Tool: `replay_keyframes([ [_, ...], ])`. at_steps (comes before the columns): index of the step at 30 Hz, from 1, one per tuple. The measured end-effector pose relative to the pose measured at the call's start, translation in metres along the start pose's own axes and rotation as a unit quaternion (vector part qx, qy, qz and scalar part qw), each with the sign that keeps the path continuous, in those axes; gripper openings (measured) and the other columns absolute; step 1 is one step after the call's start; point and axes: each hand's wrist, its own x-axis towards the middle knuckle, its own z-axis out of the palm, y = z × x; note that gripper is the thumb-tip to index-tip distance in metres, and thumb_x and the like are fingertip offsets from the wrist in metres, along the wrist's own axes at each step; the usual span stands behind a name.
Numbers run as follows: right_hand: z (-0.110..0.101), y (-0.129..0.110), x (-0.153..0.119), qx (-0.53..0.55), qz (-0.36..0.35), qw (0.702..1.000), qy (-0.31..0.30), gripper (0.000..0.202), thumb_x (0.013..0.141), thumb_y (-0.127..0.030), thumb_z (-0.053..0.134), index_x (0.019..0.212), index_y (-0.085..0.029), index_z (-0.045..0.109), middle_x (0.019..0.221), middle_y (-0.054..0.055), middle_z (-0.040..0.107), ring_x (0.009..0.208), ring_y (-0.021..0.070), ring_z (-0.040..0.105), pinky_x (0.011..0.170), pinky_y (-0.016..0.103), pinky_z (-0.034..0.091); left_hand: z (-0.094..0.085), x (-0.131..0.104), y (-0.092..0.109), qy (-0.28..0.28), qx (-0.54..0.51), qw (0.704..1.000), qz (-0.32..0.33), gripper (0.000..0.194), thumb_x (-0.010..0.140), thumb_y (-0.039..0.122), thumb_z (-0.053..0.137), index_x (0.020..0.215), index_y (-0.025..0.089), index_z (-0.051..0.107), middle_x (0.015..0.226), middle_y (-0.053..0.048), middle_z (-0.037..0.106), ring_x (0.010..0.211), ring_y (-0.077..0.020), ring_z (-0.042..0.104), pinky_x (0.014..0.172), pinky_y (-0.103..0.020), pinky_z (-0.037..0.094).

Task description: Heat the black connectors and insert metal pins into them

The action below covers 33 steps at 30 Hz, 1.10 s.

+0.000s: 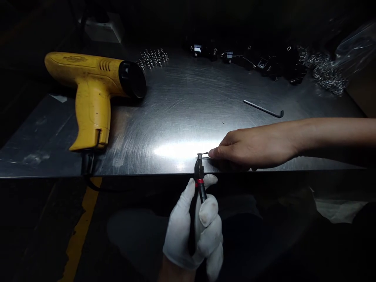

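My left hand, in a white glove, is wrapped round the handles of black and red pliers at the table's front edge. Held in the plier jaws is a small metal part. My right hand, ungloved, lies low over the tabletop from the right. Its thumb and fingers are pressed together at a thin, short piece that reaches toward the plier tip. Most of the right fingers are hidden beneath the hand.
A yellow heat gun lies at the left of the metal table. Small metal pieces stand behind it. An L-shaped rod, black parts and a shiny pile are at the right.
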Motion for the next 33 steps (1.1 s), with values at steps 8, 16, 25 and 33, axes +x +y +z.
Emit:
replay_keyframes([
  [8, -0.003, -0.002, 0.001, 0.017, -0.018, 0.999, -0.032, 0.039, 0.099, -0.035, 0.037, 0.070, -0.020, 0.057, 0.069, 0.003, 0.062, 0.059, 0.0160, 0.054, 0.053, 0.029, 0.043, 0.000, 0.003, 0.001, -0.022, 0.008, 1.000, 0.001, 0.057, 0.106, 0.038, 0.009, 0.124, 0.023, 0.061, 0.056, 0.008, 0.044, 0.028, -0.0017, 0.026, 0.031, -0.013, 0.037],
  [16, -0.012, -0.001, 0.005, 0.055, -0.007, 0.993, -0.102, 0.046, 0.103, -0.042, 0.029, 0.069, -0.019, 0.050, 0.066, 0.002, 0.057, 0.055, 0.0123, 0.049, 0.054, 0.027, 0.042, 0.001, 0.001, 0.006, 0.005, -0.023, 0.996, -0.090, 0.067, 0.102, 0.056, 0.016, 0.071, 0.016, 0.060, 0.044, 0.005, 0.041, 0.029, -0.0066, 0.036, 0.030, -0.018, 0.042],
  [25, -0.013, -0.006, 0.008, 0.001, -0.039, 0.997, -0.061, 0.043, 0.102, -0.038, 0.034, 0.068, -0.019, 0.052, 0.067, 0.001, 0.058, 0.055, 0.0129, 0.049, 0.052, 0.027, 0.043, 0.007, 0.004, 0.006, -0.047, -0.040, 0.990, -0.124, 0.074, 0.100, 0.058, 0.000, 0.059, 0.019, 0.048, 0.035, 0.002, 0.038, 0.025, -0.0080, 0.030, 0.030, -0.017, 0.038],
  [33, -0.007, -0.001, 0.009, 0.013, -0.023, 0.999, -0.033, 0.047, 0.099, -0.049, 0.038, 0.067, -0.019, 0.055, 0.067, 0.003, 0.061, 0.057, 0.0149, 0.052, 0.056, 0.030, 0.044, 0.018, 0.005, 0.003, -0.077, -0.026, 0.993, -0.084, 0.068, 0.099, 0.051, -0.011, 0.059, 0.021, 0.035, 0.037, 0.006, 0.027, 0.027, -0.0067, 0.021, 0.032, -0.016, 0.037],
])
